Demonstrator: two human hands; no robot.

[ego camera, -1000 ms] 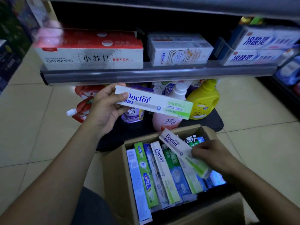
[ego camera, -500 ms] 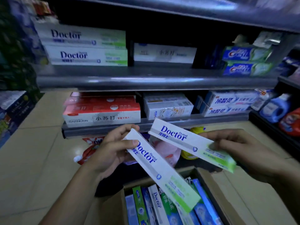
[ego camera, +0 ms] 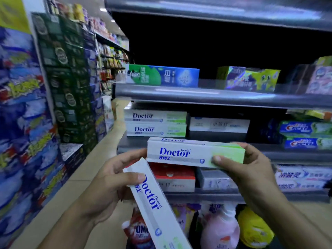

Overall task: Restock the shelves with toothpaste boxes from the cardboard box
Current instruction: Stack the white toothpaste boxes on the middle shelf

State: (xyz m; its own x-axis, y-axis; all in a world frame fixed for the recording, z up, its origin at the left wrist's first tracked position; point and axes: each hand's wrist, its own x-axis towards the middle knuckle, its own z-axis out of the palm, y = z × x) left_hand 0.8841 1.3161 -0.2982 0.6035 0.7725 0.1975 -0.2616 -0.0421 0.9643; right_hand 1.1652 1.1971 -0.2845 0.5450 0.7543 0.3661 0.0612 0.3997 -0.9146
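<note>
Head view, forward, close to shelves point(ego camera: 197, 96)

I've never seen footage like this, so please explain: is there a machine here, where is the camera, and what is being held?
No machine here: these are a person's two bare hands in a shop aisle. Every picture comes from one wide camera worn on the person's head, looking forward and down. The left hand grips a tilted Doctor box of toothpaste; the right hand holds a level Doctor box in front of the shelf. On that shelf two matching Doctor boxes lie stacked, with Crest boxes to the right.
</note>
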